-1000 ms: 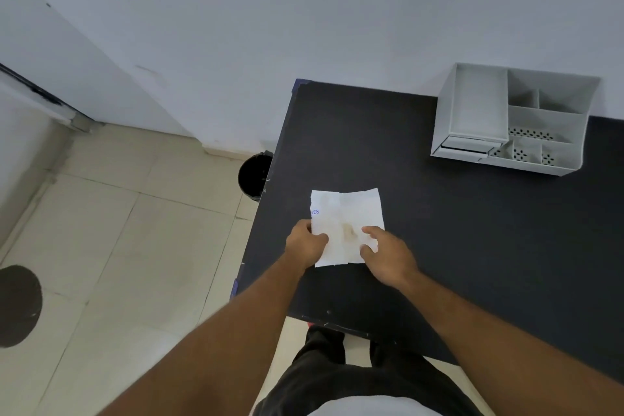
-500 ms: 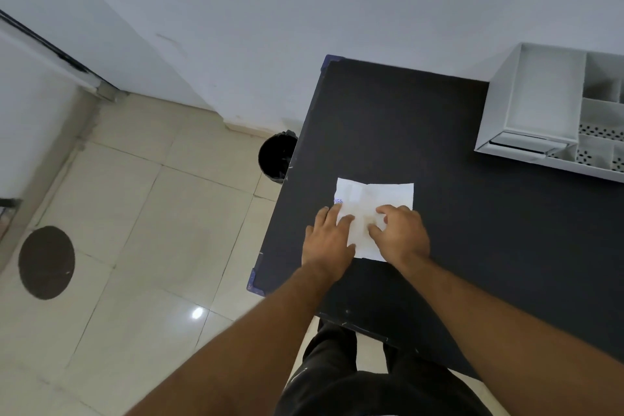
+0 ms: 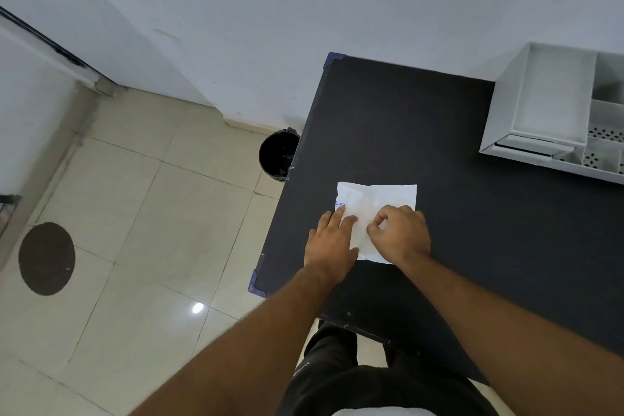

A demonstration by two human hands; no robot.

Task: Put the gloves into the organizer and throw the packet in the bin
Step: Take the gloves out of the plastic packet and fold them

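A white packet (image 3: pixel 374 209) lies flat on the black table (image 3: pixel 472 230). The left hand (image 3: pixel 332 240) presses flat on its left edge; the right hand (image 3: pixel 400 235) pinches the paper, fingers curled. A white organizer (image 3: pixel 553 105) stands at the table's far right. A black bin (image 3: pixel 277 155) sits on the floor beside the table's left edge.

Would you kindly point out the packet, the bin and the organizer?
packet (image 3: pixel 378 199): head view, upper middle of the paper.
bin (image 3: pixel 277 155): head view, dark inside.
organizer (image 3: pixel 553 94): head view, floor of large compartment.
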